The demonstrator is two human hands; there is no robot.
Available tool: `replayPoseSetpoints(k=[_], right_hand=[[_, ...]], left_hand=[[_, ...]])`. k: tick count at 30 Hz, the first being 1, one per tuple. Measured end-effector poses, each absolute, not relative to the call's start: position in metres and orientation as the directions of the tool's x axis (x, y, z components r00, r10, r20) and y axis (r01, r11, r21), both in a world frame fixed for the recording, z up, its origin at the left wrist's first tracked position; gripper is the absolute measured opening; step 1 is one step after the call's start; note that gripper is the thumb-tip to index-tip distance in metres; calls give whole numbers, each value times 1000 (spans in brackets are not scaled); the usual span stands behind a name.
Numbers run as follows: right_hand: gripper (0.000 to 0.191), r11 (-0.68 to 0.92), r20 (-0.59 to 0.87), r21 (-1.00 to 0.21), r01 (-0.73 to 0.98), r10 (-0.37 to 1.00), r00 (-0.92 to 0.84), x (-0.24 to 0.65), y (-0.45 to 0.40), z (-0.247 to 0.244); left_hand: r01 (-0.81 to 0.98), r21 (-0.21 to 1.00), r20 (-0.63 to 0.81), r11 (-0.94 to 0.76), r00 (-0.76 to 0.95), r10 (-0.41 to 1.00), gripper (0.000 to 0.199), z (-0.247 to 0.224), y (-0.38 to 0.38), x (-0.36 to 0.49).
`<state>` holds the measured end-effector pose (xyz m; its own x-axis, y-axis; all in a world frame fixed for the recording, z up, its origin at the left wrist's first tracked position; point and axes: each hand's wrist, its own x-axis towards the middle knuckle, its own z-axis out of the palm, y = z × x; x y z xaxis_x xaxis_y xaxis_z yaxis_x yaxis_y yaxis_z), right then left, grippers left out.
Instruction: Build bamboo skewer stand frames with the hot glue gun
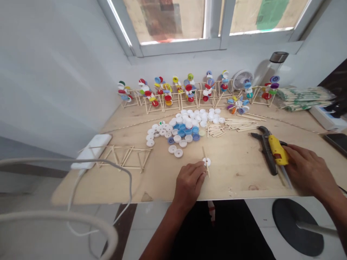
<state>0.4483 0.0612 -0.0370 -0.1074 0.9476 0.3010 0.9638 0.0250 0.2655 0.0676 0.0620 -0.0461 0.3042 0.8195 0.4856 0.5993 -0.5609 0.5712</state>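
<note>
My left hand [190,182] is closed, its fingertips pinching a white disc [208,161] with a hole in the middle on the tabletop. A thin wooden stick [204,153] lies across that disc and pokes out at both ends. At the right, the fingers of my right hand [309,168] are closed about the end of a yellow glue gun [278,150], partly hiding it. Right beside the glue gun lies a black-handled cutting tool [267,151]. White bottle caps [178,153] and blue bottle caps [188,132] are heaped beyond my left hand.
Loose sticks [240,124] lie behind the work spot. A stick frame [124,159] and a white power strip [93,150] are at left, with a cable [130,180] looping in front. Several cap wheels on stick stands [189,94], a small fan [242,79] and a bottle [273,68] line the back.
</note>
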Motion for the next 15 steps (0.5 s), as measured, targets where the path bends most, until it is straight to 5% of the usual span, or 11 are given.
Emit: replayPoseSetpoints(k=[9, 13, 15], right_hand=[[35, 29, 307, 146, 989, 949, -73, 451, 69, -31], [31, -125, 378, -217, 968, 904, 201, 422, 55, -14], [29, -39, 351, -406, 913, 916, 196, 400, 45, -9]], left_hand=[[630, 522, 482, -575, 339, 808, 15, -46, 63, 69], [642, 512, 485, -571, 333, 809, 16, -45, 63, 69], [648, 500, 488, -574, 337, 805, 17, -44, 63, 69]])
